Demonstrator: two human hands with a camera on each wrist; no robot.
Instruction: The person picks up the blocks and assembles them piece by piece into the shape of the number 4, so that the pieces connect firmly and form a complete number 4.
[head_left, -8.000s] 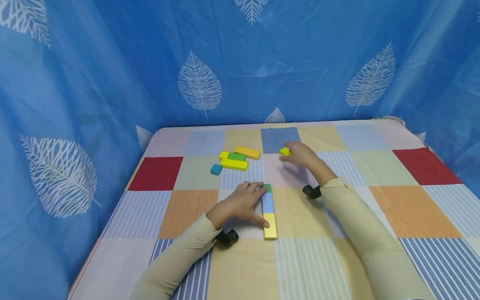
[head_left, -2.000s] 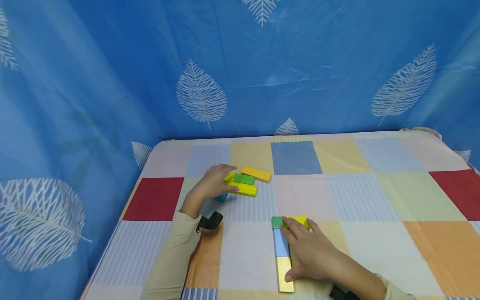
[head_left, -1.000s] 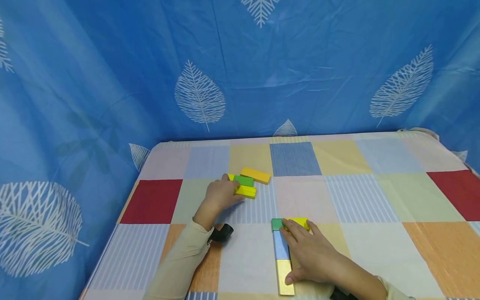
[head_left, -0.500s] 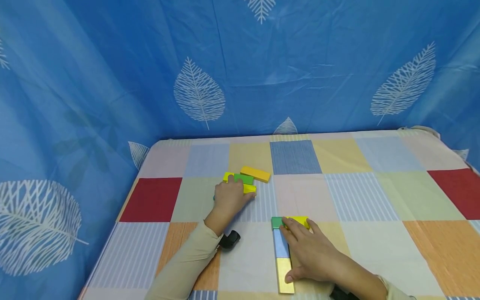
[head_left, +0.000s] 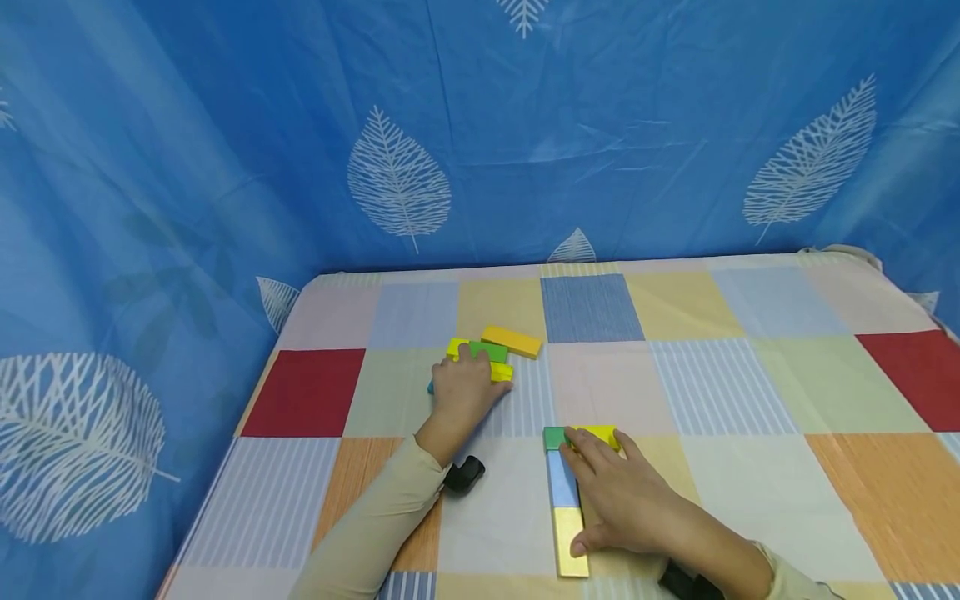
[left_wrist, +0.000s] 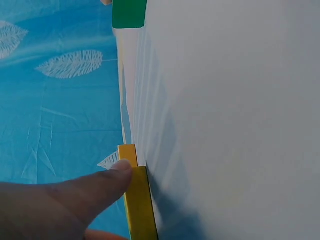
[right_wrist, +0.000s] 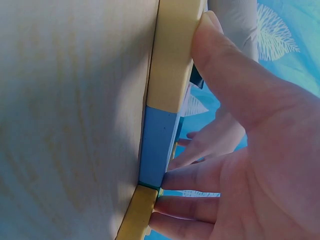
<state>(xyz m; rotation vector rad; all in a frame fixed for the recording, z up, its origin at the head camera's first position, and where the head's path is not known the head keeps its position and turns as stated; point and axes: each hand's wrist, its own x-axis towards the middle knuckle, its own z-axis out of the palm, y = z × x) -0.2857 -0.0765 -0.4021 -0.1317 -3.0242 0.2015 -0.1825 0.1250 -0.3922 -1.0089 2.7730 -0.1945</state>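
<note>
My left hand [head_left: 461, 392] bends over the rear pile. Its fingers reach over a long yellow block [head_left: 502, 372], and its thumb presses that block's right end; the left wrist view shows the thumb on the yellow block [left_wrist: 141, 202]. My right hand [head_left: 626, 504] spreads beside an L of blocks, its thumb on the pale yellow block [head_left: 570, 542] and its fingertips at the green block [head_left: 553, 437] and the yellow block [head_left: 598, 435]. Between them lies a light blue block [head_left: 563, 479]. The right wrist view shows the straight fingers touching the blocks' sides.
Around my left hand lie a green block [head_left: 491, 351], an orange block [head_left: 512, 341], a smaller yellow block [head_left: 453, 347] and a mostly covered teal block [head_left: 431, 387]. A patchwork cloth [head_left: 720, 500] covers the table, with a blue leaf-print curtain [head_left: 600, 133] behind.
The yellow block my right hand held at the back now lies beside the green block. My left hand has gone from the row to the pile, then shifted right over the long yellow block.
</note>
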